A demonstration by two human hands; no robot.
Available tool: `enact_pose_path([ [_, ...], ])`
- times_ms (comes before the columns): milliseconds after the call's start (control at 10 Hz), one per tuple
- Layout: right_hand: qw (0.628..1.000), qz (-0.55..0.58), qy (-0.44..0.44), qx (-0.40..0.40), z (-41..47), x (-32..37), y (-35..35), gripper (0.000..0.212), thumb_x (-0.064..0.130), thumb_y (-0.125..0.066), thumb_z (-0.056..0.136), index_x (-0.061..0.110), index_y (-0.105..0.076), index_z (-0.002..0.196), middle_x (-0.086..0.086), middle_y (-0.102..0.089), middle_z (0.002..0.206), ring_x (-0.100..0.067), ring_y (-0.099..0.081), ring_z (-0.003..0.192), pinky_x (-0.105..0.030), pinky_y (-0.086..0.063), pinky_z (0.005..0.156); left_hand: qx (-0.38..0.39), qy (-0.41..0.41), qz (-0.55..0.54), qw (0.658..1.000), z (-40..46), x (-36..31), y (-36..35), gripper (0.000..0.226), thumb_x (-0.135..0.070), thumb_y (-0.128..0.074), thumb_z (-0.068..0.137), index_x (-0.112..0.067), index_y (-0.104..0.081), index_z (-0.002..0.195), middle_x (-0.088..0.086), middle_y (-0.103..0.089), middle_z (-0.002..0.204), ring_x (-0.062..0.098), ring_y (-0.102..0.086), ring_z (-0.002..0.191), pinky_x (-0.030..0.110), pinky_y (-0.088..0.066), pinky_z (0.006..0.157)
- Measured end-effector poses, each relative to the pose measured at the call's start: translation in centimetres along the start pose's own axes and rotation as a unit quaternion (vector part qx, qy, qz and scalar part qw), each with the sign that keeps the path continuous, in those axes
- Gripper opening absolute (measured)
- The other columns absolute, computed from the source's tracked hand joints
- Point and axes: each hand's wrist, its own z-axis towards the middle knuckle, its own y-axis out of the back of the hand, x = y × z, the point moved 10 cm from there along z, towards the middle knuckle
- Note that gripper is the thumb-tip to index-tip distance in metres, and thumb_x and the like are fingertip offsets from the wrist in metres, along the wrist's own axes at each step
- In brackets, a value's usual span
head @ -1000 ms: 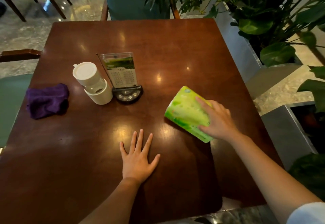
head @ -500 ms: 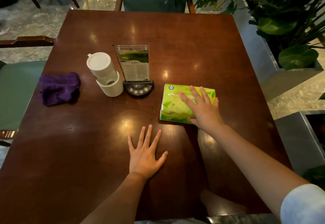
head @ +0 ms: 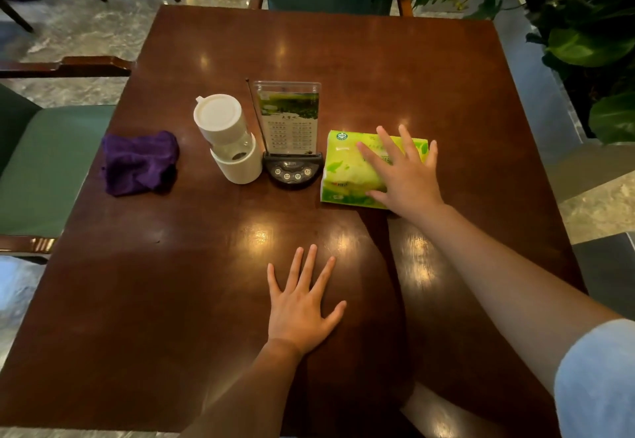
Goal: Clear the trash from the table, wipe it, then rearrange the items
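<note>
A: Two hands on a wooden counter (head: 395,69); where is the tissue pack (head: 347,169)?

B: Mid-counter, toward its right edge, beside a menu stand (head: 288,121). The right hand (head: 402,176) lies open on it, seemingly aligning it. The left hand (head: 302,307) rests flat, empty, near the front edge.

Row beyond left fingers (head: 307,262): crumpled purple cloth (head: 139,162), white cylindrical dispenser (head: 229,138), acrylic menu stand (head: 288,128), green tissue pack (head: 357,169); dark wooden desk (head: 378,59) bare beyond.
</note>
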Motion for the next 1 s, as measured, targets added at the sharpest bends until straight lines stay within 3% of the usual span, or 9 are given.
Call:
enact_pose_path([
  [100,0.999,0.029,0.000,0.015,0.3,0.9,-0.8,0.085,0.036,-0.066,0.083,0.040,-0.008,0.145,-0.002,-0.014,0.157,-0.035,-0.008,0.143,-0.070,-0.018,0.105,0.008,0.005,0.000,1.000,0.2,0.4,-0.2,0.074,-0.071,-0.025,0.084,-0.043,0.005,0.146,-0.004,0.008,0.158,0.016,0.021,0.142,0.058,0.019,0.107],
  [300,0.998,0.055,0.002,0.035,2.0,0.7,-0.5,0.081,0.028,-0.065,0.085,0.040,-0.011,0.144,0.000,-0.012,0.157,-0.033,-0.005,0.143,-0.069,-0.015,0.105,0.012,0.004,-0.001,1.000,0.3,0.4,-0.1,0.074,-0.071,-0.025,0.084,-0.043,0.006,0.146,-0.004,0.009,0.158,0.017,0.021,0.142,0.059,0.019,0.106],
  [700,0.999,0.045,0.008,0.026,2.0,1.0,-0.1,0.083,0.033,-0.065,0.084,0.036,-0.009,0.145,-0.004,-0.011,0.157,-0.032,-0.004,0.144,-0.069,-0.008,0.106,0.017,0.005,0.008,1.000,0.3,0.6,-0.3,0.074,-0.071,-0.024,0.084,-0.044,0.006,0.145,-0.004,0.010,0.158,0.016,0.021,0.142,0.058,0.020,0.105],
  [900,0.995,0.085,-0.047,-0.003,-1.2,0.8,2.7,0.076,0.038,-0.063,0.083,0.030,-0.020,0.144,-0.009,-0.022,0.154,-0.029,-0.012,0.143,-0.064,-0.012,0.108,0.079,0.002,-0.008,0.997,0.3,0.5,-0.5,0.073,-0.071,-0.018,0.084,-0.045,0.022,0.140,-0.005,0.026,0.154,0.017,0.032,0.138,0.059,0.023,0.104],
  [1000,0.993,0.101,-0.055,-0.005,-3.3,0.9,3.5,0.066,0.038,-0.061,0.084,0.026,-0.030,0.141,-0.010,-0.032,0.148,-0.029,-0.023,0.138,-0.055,-0.021,0.108,0.140,-0.012,-0.014,0.990,0.2,0.1,-0.5,0.078,-0.069,-0.027,0.085,-0.043,0.020,0.141,-0.003,0.028,0.153,0.020,0.029,0.139,0.062,0.013,0.107],
])
